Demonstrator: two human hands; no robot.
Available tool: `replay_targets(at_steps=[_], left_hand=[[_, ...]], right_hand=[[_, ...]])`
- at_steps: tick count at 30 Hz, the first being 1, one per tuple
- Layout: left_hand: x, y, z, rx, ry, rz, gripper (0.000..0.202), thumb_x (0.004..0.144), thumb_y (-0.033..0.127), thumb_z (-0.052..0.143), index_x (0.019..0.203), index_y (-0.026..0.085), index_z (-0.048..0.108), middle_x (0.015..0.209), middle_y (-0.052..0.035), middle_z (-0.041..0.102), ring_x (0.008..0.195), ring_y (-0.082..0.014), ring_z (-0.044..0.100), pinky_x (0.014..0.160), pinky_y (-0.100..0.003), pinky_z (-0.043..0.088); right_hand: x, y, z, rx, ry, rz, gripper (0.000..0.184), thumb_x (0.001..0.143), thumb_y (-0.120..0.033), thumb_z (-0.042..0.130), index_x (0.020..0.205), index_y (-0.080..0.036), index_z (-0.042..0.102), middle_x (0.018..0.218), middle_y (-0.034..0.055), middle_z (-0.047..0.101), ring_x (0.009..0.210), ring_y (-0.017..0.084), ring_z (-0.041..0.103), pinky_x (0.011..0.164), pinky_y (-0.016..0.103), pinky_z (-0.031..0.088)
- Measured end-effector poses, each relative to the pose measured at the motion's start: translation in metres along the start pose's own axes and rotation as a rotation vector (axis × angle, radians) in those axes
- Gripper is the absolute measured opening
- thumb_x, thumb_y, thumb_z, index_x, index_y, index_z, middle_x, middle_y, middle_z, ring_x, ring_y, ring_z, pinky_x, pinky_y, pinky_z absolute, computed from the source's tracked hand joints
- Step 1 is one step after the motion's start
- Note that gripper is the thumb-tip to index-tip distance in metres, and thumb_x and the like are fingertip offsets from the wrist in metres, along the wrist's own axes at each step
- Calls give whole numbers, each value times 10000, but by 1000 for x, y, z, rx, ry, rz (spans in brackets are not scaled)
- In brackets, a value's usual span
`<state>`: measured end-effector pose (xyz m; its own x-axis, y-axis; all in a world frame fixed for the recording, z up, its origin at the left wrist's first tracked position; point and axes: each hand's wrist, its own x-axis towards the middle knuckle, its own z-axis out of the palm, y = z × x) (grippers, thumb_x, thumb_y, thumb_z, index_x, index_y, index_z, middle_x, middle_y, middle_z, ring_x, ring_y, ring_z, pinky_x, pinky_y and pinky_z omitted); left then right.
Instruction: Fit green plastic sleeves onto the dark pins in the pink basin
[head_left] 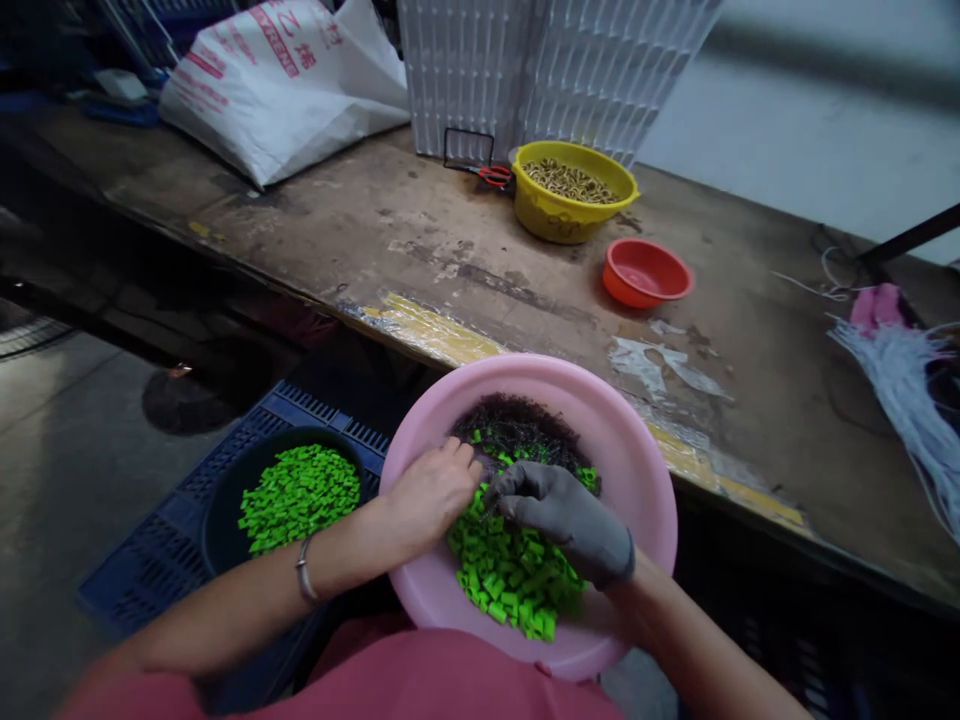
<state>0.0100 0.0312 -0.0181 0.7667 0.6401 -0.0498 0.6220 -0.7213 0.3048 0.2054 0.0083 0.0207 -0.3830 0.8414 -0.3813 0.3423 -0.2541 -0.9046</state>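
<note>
A pink basin (645, 480) sits in front of my body against the table's edge. In its near half lies a heap of small bright green plastic pieces (510, 580); at the far side is a tangle of thin dark pieces (525, 420), too fine to name. My bare left hand (439, 490), with a bracelet at the wrist, is over the basin, fingers curled in. Opposite it, my right hand (566, 515) wears a grey glove, thumb and fingers bent together in a pinch. The fingertips of both hands almost meet above the heap; whatever they hold is hidden or too small to name.
A dark tub (217, 510) of green pieces (300, 495) stands left on a blue plastic crate (142, 560). On the worn table (337, 230) are a yellow bowl (555, 220) of brass-coloured pieces, a red bowl (645, 275), red-handled scissors (495, 177), a white sack (300, 100) and white cords (900, 370).
</note>
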Motion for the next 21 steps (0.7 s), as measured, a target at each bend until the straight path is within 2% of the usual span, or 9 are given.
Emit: replay_targets(at_steps=[2, 5, 7, 9, 12, 15, 18, 21], left_hand=[[-2, 2, -8, -168, 82, -30, 222, 828, 37, 406, 905, 136, 589, 915, -102, 595, 894, -240, 512, 764, -360, 432], [-6, 9, -17, -592, 171, -132, 248, 855, 82, 422, 986, 162, 618, 959, -74, 628, 947, -207, 555, 838, -338, 439], [-7, 14, -18, -935, 108, -268, 206, 860, 159, 464, 985, 173, 628, 896, -51, 639, 821, -170, 602, 749, -298, 467], [-8, 19, -16, -1256, -24, -407, 165, 835, 224, 512, 946, 160, 617, 780, -25, 621, 617, -127, 596, 594, -254, 457], [-9, 22, -10, -1612, -139, -479, 198, 793, 298, 582, 912, 140, 566, 710, -6, 610, 465, -85, 557, 489, -214, 421], [-8, 24, -6, -1734, -123, -474, 270, 736, 322, 663, 881, 143, 524, 654, 3, 620, 436, -84, 560, 457, -193, 416], [-7, 25, -3, -1698, -70, -506, 287, 660, 260, 721, 822, 147, 512, 569, 41, 582, 392, -74, 528, 407, -172, 395], [-7, 27, 0, -1611, -31, -546, 228, 660, 222, 705, 786, 141, 532, 524, 59, 552, 369, -59, 491, 372, -155, 374]], right_hand=[[-7, 4, 0, 21, 42, 9, 97, 766, -262, 605, 803, -173, 615, 755, -9, 621, 692, 129, 534, 643, 253, 424], [-16, 9, 2, 123, 89, 7, 122, 787, -289, 607, 796, -168, 598, 726, -8, 604, 656, 124, 525, 601, 246, 420], [-20, 9, 5, 168, 138, -6, 129, 790, -300, 607, 808, -173, 599, 714, -12, 598, 637, 123, 527, 584, 245, 424], [-22, 7, 10, 138, 225, -23, 133, 777, -295, 619, 849, -184, 624, 754, -4, 630, 668, 134, 559, 609, 257, 448], [-23, 2, 17, 32, 357, -47, 180, 772, -268, 611, 931, -207, 673, 886, 23, 697, 800, 172, 621, 720, 302, 490], [-24, 0, 25, -40, 443, -69, 168, 782, -239, 588, 906, -213, 698, 903, 26, 715, 831, 182, 639, 759, 314, 502], [-24, 1, 34, -77, 481, -107, 155, 788, -215, 579, 877, -217, 705, 879, 16, 717, 811, 172, 640, 743, 289, 502], [-25, 3, 39, -93, 482, -127, 156, 781, -192, 580, 864, -224, 708, 855, 1, 714, 794, 158, 636, 724, 261, 493]])
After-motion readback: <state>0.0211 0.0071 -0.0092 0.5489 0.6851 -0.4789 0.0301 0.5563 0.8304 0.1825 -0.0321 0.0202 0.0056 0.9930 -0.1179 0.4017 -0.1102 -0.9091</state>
